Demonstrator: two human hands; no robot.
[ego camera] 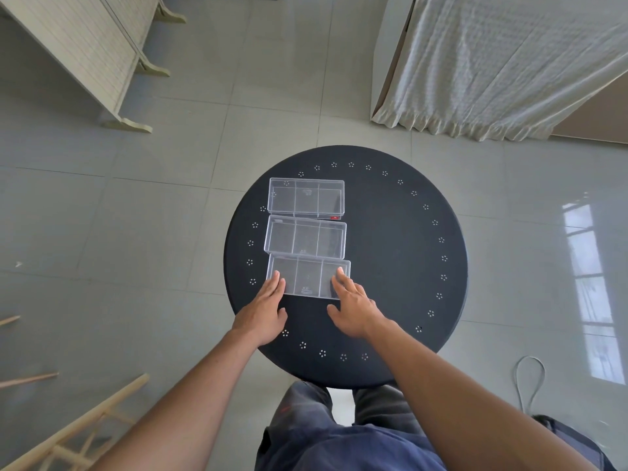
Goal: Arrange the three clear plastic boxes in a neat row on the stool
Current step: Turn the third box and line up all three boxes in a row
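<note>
Flanking nearest box (308, 275): left hand (263, 316), right hand (355, 309), seemingly touching.

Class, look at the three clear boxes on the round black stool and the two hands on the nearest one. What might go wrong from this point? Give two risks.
1. The left hand and right hand rest only their fingers on the ends of the nearest box; an uneven push could skew it out of line.
2. The nearest box sits tight against the middle box, so pushing further may shove it into the far box and spoil the row on the stool.
</note>
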